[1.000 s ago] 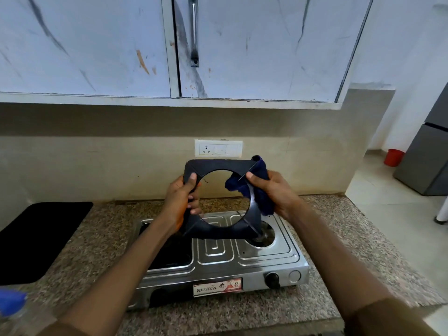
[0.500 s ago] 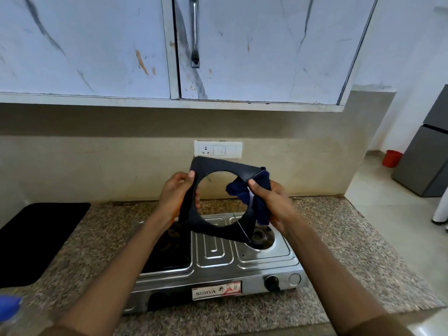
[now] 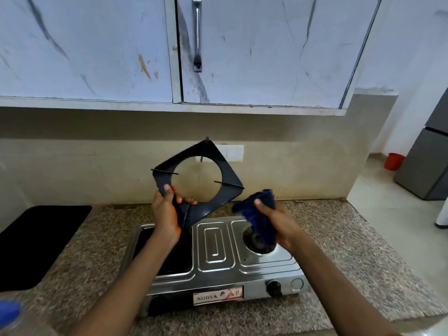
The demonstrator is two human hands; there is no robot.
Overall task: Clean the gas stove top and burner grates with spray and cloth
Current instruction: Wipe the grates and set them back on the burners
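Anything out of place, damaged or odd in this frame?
The white marbled upper cabinet doors carry brownish smears and specks near the metal handle. Otherwise only the black square burner grate is off the steel stove, held for cleaning.

Navy cloth (image 3: 259,214), black grate (image 3: 228,175) (speckled counter (image 3: 351,251)).

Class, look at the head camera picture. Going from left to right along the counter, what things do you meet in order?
Black mat → left hand gripping the burner grate → right hand holding the blue cloth → red bucket → grey fridge.
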